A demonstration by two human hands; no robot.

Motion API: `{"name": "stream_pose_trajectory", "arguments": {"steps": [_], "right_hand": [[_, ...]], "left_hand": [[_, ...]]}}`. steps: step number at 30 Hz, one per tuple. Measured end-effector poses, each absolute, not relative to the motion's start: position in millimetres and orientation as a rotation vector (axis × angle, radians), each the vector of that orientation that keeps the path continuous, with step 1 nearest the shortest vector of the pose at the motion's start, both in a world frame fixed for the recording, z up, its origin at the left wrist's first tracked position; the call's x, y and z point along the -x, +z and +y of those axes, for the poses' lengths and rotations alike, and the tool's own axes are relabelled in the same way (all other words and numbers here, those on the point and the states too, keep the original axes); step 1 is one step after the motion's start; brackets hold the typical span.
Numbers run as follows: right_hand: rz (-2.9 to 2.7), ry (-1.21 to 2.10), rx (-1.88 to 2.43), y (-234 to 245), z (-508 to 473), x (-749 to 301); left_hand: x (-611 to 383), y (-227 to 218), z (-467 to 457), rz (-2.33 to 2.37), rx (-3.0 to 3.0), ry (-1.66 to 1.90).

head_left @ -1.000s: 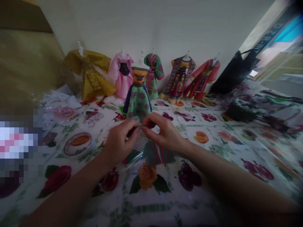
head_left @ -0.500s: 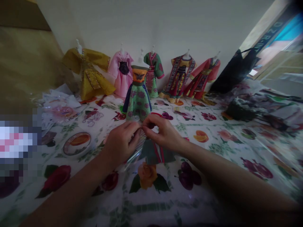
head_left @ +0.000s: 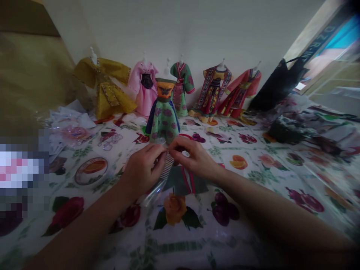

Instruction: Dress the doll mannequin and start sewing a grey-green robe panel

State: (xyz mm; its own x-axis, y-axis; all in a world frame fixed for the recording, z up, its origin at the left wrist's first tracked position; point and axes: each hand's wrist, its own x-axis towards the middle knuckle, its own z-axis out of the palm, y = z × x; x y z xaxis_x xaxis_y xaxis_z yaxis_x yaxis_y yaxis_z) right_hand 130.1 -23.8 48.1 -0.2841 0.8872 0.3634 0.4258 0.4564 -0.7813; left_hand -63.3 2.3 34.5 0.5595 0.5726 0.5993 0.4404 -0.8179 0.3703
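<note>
My left hand point(head_left: 142, 170) and my right hand point(head_left: 194, 155) meet fingertip to fingertip over the flowered tablecloth point(head_left: 197, 232). Both pinch the top edge of a small clear packet point(head_left: 165, 170) with a pale pleated piece inside. Under the right hand lies a dark green doll garment with red trim point(head_left: 184, 183). Just behind the hands stands a small mannequin in an orange top and green flowered skirt point(head_left: 164, 112).
Several dressed mini mannequins line the wall: yellow point(head_left: 105, 88), pink point(head_left: 144, 88), green point(head_left: 182, 86), patterned point(head_left: 212, 93), coral point(head_left: 242, 92). A round dish point(head_left: 91, 169) and plastic wrappers point(head_left: 70, 127) lie at left. A black bag point(head_left: 277, 88) and clutter sit at right.
Both hands stay pinched together at the packet; they have shifted very slightly and the packet hangs a little lower and more tilted.
</note>
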Motion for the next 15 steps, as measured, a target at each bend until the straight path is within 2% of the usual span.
{"name": "stream_pose_trajectory", "arguments": {"steps": [15], "right_hand": [[-1.623, 0.822, 1.073, 50.1, -20.2, -130.4]], "left_hand": [[67.9, 37.6, 17.0, 1.066, -2.013, 1.127]]}}
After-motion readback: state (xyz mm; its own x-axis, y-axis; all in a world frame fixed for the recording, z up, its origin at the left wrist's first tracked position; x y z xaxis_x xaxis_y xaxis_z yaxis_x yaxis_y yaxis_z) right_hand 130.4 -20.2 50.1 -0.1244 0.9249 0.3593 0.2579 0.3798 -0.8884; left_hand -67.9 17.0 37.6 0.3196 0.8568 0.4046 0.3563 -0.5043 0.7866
